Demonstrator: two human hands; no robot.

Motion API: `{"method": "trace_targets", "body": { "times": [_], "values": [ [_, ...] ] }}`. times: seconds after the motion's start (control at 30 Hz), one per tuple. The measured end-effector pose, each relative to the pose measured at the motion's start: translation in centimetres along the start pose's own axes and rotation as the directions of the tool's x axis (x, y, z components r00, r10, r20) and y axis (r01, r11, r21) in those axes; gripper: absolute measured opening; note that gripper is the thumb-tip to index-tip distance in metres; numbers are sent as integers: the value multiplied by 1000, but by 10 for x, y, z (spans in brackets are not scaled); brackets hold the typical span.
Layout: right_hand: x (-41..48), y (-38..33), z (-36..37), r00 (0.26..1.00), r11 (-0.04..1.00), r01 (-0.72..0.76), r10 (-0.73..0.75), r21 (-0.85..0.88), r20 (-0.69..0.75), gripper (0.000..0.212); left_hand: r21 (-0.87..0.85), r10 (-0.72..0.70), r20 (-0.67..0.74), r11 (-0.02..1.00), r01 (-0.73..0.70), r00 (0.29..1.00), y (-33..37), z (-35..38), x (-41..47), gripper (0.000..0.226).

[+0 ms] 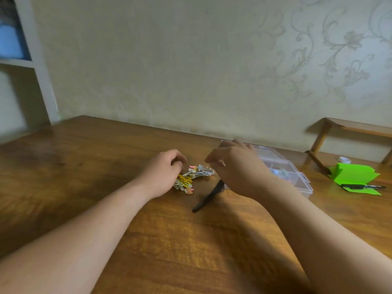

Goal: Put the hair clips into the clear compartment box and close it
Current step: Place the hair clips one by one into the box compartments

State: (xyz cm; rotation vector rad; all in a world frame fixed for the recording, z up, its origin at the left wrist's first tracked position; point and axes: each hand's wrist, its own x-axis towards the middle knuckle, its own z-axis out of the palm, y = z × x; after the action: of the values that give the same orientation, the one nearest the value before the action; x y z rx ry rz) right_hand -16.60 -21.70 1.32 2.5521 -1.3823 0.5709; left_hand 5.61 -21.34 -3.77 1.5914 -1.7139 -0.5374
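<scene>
On the tabletop [101, 166], the left hand [163, 172] grips the hair clips [192, 176]. The right hand [237, 168] hovers curled beside the box [297, 179]; whether it holds anything is unclear.

You see a brown wood-grained table [148, 240] bearing clips [186, 179] in yellow, white, pink and silvery blue, one long black clip [206, 198], a clear box [305, 184], bright green paper [352, 172] with a black pen [360, 186], before a pale cream wall [148, 60] patterned with floral scrolls.
</scene>
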Motion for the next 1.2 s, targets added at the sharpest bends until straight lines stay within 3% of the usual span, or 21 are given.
{"method": "trace_targets", "body": {
  "times": [0.23, 0.43, 0.6, 0.8, 0.97, 1.2],
  "values": [
    [27, -17, 17, 968, 973, 57, 2, -226, 252, 32, -15, 22, -2, 1000, -22, 1000, -3, 0, 0, 26],
    [25, -23, 21, 970, 971, 69, -12, -228, 243, 27, -10, 27, -9, 1000, -27, 1000, -3, -1, -1, 26],
    [16, -20, 22, 995, 995, -51, 58, -83, 86, 25, -75, 7, -24, 997, -9, 1000, -1, -3, -4, 26],
    [0, -29, 15, 977, 945, -187, 207, 268, -48, 22, -143, -28, -42, 990, 22, 999, 2, -4, -5, 33],
    [-6, -31, 14, 970, 933, -171, 215, 316, -109, 22, -127, -30, -33, 992, 25, 999, -2, -3, -2, 29],
    [-9, 12, -15, 916, 838, -316, 391, 445, -85, 18, -110, -3, -31, 994, 0, 1000, -6, -1, -1, 24]
  ]
}}
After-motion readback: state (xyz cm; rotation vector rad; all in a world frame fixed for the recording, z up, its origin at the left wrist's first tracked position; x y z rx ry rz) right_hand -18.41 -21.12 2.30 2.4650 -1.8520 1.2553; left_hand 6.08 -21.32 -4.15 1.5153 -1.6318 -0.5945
